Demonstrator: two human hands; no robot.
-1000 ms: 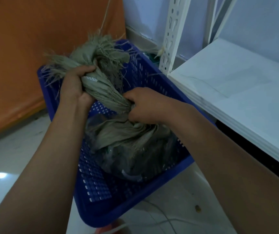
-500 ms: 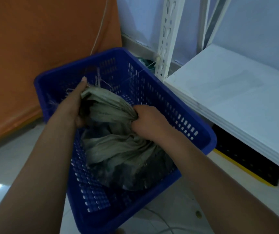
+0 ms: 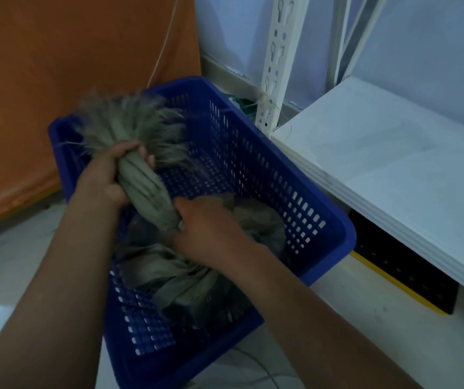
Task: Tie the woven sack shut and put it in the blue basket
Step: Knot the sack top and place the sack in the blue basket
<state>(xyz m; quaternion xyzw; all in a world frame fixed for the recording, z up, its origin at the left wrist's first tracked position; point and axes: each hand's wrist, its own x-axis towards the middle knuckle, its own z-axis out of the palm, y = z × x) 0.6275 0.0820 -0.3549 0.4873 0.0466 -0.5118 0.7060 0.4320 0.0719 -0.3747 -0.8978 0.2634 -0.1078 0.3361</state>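
No lettering, label, brand mark, number or sign is legible on anything before me; the surfaces I see carry only plain colour, perforations and slots, and motion blur hides any finer marking that might exist

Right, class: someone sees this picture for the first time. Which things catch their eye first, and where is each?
The blue basket fills the middle of the floor, with the woven sack lying inside it. Above it, the left hand clasps the sack's twisted neck below its frayed end, while the right hand pinches the neck's base. An orange cloth hangs behind, upper left.
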